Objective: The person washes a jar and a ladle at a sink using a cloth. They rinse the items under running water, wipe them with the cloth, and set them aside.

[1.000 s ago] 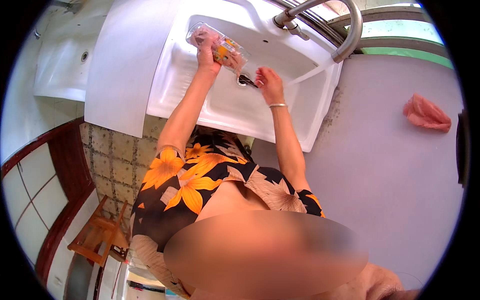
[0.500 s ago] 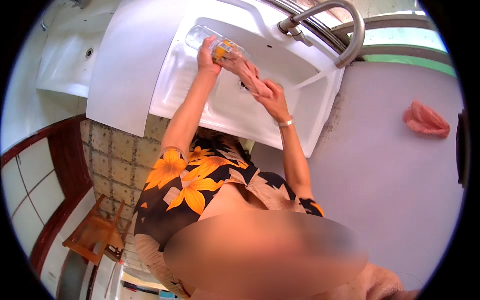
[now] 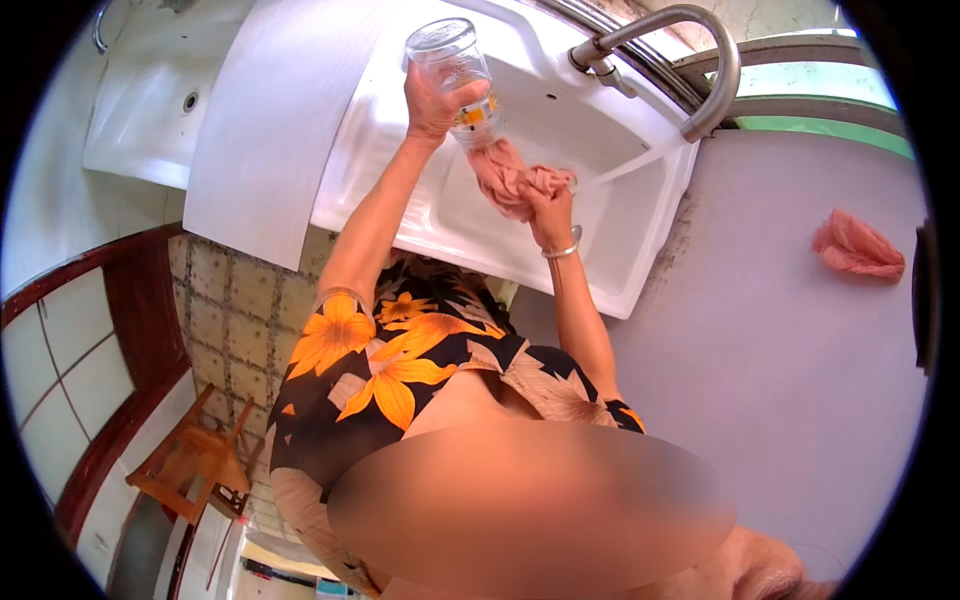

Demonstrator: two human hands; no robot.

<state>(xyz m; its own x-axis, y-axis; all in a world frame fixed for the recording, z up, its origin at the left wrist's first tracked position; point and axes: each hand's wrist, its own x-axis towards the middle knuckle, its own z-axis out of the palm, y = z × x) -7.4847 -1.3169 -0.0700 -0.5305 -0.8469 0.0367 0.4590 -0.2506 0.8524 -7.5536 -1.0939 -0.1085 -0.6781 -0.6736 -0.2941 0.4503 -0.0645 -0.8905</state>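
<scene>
My left hand [image 3: 432, 106] is wrapped round a clear glass jar [image 3: 446, 50] with a yellow-orange label, held over the left part of the white sink [image 3: 445, 222]. The jar's base points away from me and its mouth faces me, slightly to the right. A wet pink cloth [image 3: 500, 182] hangs at the mouth; whether any of it is still inside cannot be made out. Bunched at its other end, the cloth is gripped by my right hand [image 3: 552, 220], which has a bracelet at the wrist. Water [image 3: 632, 162] streams from the tap beside that hand.
The curved metal tap [image 3: 722, 70] arches over the sink's right side. A second pink cloth [image 3: 858, 246] lies on the grey counter [image 3: 770, 330]. To the left are a white board [image 3: 265, 140] and another basin [image 3: 130, 130]. A wooden chair [image 3: 195, 465] stands on the tiled floor.
The jar has swung from lying slantwise to pointing more directly away from me. The cloth, stretched out long before, is now bunched up closer to my right hand.
</scene>
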